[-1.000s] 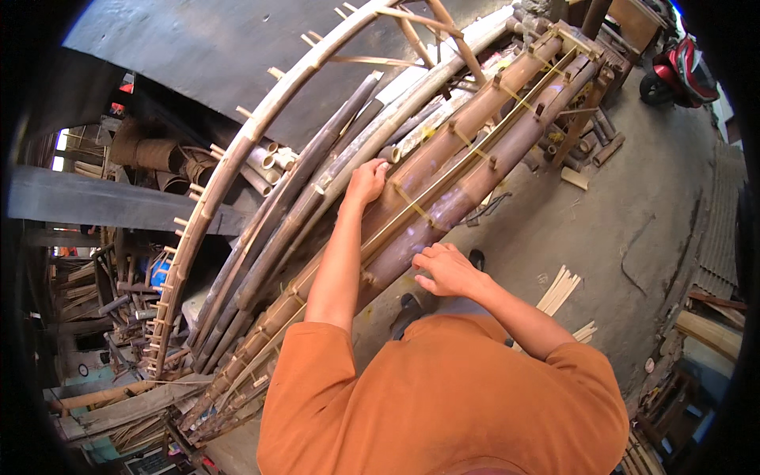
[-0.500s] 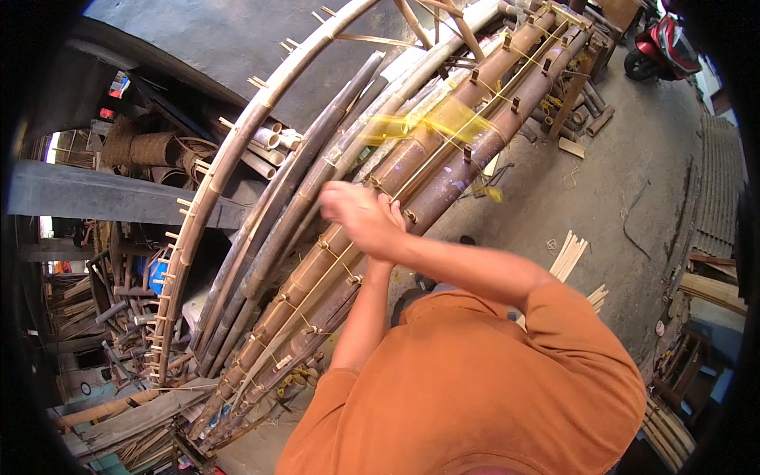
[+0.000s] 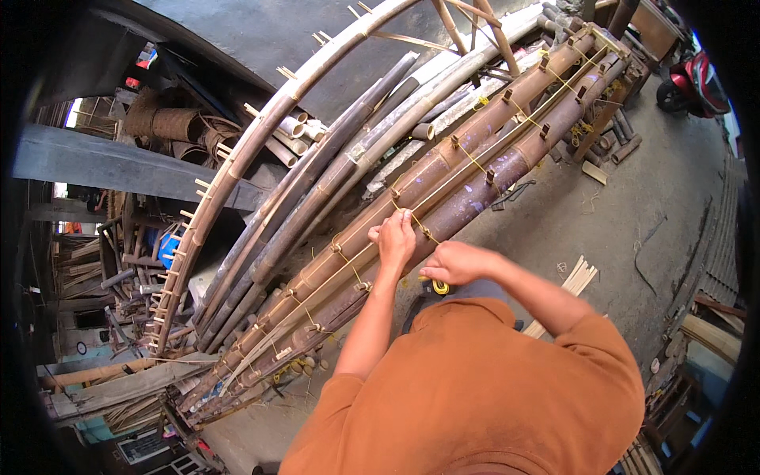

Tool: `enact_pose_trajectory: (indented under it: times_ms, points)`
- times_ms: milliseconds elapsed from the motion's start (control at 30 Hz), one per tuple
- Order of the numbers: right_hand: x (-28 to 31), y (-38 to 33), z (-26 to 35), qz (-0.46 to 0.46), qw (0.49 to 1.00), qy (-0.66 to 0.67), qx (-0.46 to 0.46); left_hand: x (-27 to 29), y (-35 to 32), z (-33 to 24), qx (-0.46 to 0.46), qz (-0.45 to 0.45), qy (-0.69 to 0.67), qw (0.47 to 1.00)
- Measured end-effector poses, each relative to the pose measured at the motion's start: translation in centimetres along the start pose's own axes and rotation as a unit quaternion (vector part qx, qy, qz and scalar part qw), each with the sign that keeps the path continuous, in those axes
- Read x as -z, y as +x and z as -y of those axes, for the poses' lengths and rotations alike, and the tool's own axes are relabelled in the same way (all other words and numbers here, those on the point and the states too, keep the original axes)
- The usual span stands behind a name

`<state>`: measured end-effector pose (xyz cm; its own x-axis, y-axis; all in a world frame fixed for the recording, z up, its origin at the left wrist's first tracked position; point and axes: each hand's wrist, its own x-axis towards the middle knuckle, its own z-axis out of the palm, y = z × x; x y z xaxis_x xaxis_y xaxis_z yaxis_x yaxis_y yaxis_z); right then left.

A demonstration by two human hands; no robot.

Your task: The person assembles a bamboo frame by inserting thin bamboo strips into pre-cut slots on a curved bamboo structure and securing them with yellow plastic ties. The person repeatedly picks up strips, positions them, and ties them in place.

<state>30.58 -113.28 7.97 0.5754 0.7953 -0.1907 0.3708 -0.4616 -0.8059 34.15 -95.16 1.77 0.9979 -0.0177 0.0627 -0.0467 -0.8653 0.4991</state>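
Two long brown bamboo poles (image 3: 507,162) run side by side from lower left to upper right, with short dark pegs (image 3: 455,142) standing out of them. Thin yellow cord (image 3: 472,161) zigzags from peg to peg across the gap. My left hand (image 3: 396,239) is closed, its thumb and finger pinching the cord beside a peg on the far pole. At the near pole my right hand (image 3: 462,263) makes a fist around the cord. A yellow bundle of cord (image 3: 440,287) hangs below that fist.
A curved bamboo pole (image 3: 231,162) with many light pegs arches at the left. Dark bamboo poles (image 3: 305,182) lie beyond my work. Pale split sticks (image 3: 576,279) rest on the floor at right. A red motorbike (image 3: 701,85) stands at the far right.
My hands were crossed over the poles, with yellow cord swinging in a blur above. Now they are apart: the right has come back right and nearer, and the loose cord hangs below it.
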Motion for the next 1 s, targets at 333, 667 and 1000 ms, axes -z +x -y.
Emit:
enact_pose_trajectory:
  times_ms: [333, 667, 1000]
  points:
    - [-5.7, -0.7, -4.7, -0.377, 0.844, 0.379, 0.037, 0.0, 15.4, 4.4, 0.028, -0.12, -0.174, 0.977]
    - [-21.1, 0.8, -3.8, -0.255, 0.428, 0.841, -0.211, 9.5, 6.9, 7.9, 0.007, -0.047, -0.087, 0.995]
    - [-13.3, 18.4, 19.2, -0.483, 0.74, 0.467, 0.026, 7.8, -8.3, 17.0, -0.027, 0.079, 0.013, 0.996]
